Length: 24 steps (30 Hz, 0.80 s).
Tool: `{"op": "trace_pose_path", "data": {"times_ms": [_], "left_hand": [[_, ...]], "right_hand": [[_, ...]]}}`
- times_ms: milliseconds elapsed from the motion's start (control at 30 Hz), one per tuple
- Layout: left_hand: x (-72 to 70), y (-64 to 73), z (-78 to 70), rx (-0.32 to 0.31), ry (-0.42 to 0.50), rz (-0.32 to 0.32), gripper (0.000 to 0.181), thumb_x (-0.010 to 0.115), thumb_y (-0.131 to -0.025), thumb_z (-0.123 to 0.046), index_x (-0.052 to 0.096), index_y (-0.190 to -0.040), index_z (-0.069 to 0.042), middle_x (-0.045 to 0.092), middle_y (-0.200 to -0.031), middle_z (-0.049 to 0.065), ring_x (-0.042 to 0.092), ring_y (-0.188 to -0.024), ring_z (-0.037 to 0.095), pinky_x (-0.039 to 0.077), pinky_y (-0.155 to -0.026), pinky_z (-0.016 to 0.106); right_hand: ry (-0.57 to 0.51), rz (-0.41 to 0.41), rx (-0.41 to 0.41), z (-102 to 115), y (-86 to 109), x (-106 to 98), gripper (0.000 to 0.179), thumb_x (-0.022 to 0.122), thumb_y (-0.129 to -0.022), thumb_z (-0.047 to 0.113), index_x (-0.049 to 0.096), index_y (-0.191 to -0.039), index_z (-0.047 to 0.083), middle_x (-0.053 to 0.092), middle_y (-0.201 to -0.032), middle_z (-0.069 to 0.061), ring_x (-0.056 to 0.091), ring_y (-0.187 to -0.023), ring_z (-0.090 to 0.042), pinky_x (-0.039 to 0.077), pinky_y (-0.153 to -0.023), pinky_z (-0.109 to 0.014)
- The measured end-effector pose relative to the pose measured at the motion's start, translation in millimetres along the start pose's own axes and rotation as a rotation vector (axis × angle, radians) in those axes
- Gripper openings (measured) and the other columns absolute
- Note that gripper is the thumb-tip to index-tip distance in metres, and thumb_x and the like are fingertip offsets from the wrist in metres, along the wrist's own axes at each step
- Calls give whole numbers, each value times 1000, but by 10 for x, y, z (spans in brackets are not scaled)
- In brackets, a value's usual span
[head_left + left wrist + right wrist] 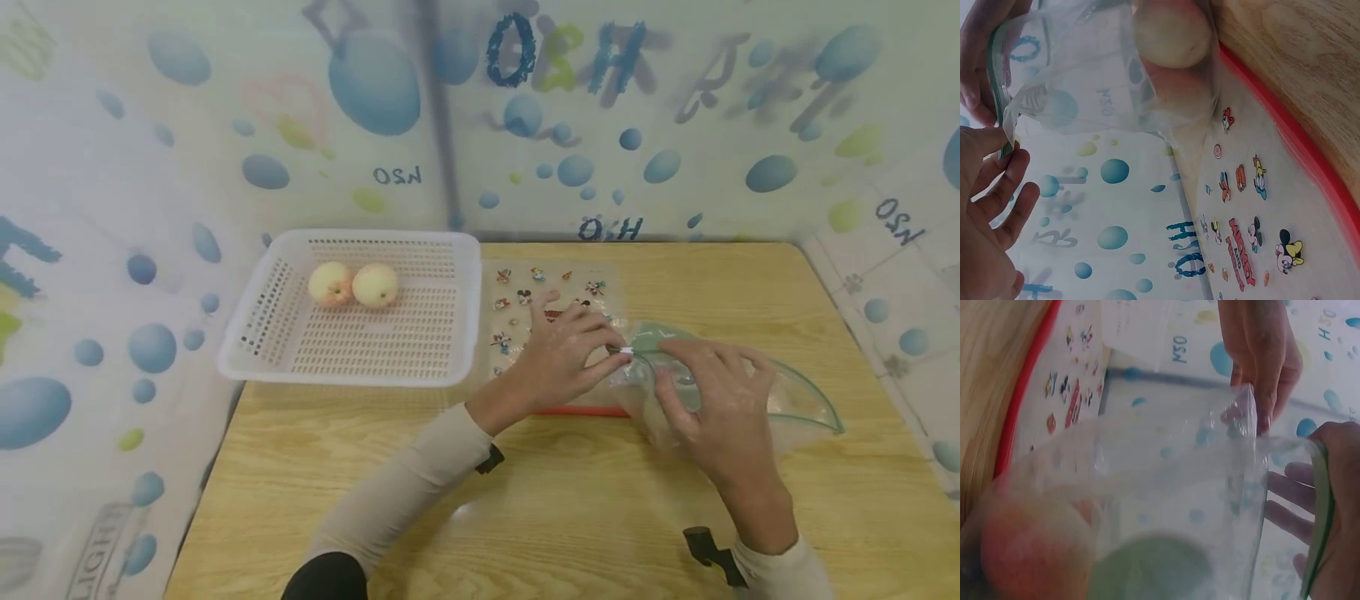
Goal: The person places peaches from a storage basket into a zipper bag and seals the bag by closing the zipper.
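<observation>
A clear zip bag (1079, 81) with a green-edged mouth stands spread between the two hands. My left hand (562, 354) pinches one corner of the mouth between thumb and fingertips, beside a small white piece (626, 351). At the mouth, my right hand (723, 408) has its thumb and fingers curved round the green edge (1322, 512); its exact finger contact is partly hidden. Pale red-and-yellow apples (1172, 37) lie low inside the bag. A blurred green patch (1154, 569) shows through the plastic in the right wrist view.
To the left, a white slotted basket (382, 379) holds two apples (352, 285). Under the left hand lies a clear sheet (517, 325) with cartoon figures and a red edge strip (585, 411). The wooden table (570, 517) meets printed curtains behind and at both sides.
</observation>
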<state>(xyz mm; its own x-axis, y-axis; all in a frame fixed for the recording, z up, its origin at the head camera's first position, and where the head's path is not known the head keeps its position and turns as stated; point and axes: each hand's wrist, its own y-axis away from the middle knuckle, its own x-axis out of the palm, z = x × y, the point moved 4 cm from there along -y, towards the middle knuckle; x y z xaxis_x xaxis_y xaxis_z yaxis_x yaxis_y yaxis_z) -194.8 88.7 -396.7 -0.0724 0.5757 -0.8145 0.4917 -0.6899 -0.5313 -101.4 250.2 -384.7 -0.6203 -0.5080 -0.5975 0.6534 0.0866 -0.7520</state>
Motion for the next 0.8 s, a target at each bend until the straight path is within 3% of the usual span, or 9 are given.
{"op": "trace_pose_path", "data": {"times_ms": [267,433,667,800], "left_hand": [[-20,11,-36,11,38,5,17,69,-98,-36,77,-105,-22,71,-110,-9,58,-111,13,11,-116,59],[-37,43,-45,25,109,-14,15,69,-99,-27,77,-107,-18,70,-109,-8,58,-109,12,10,-116,57],[-60,75,8,-7,134,-36,11,74,-95,-27,78,-103,-20,71,-106,-9,58,-110,12,6,-118,54],[-68,87,19,24,129,-60,9,74,-94,-26,79,-100,-20,71,-104,-9,58,-108,11,8,-117,55]], "right_hand": [[-7,97,-54,109,-54,147,37,53,-97,30,74,-106,0,72,-97,-15,61,-94,-39,26,-96,-69],[-26,62,-77,118,-69,163,36,56,-101,28,77,-104,-1,72,-93,-13,61,-88,-38,27,-92,-68],[-2,108,-72,114,-70,176,46,55,-105,38,76,-104,-2,70,-89,-13,61,-90,-38,28,-89,-67],[-11,146,-68,101,-70,192,50,51,-107,41,77,-107,-2,68,-87,-12,59,-89,-36,32,-85,-62]]}}
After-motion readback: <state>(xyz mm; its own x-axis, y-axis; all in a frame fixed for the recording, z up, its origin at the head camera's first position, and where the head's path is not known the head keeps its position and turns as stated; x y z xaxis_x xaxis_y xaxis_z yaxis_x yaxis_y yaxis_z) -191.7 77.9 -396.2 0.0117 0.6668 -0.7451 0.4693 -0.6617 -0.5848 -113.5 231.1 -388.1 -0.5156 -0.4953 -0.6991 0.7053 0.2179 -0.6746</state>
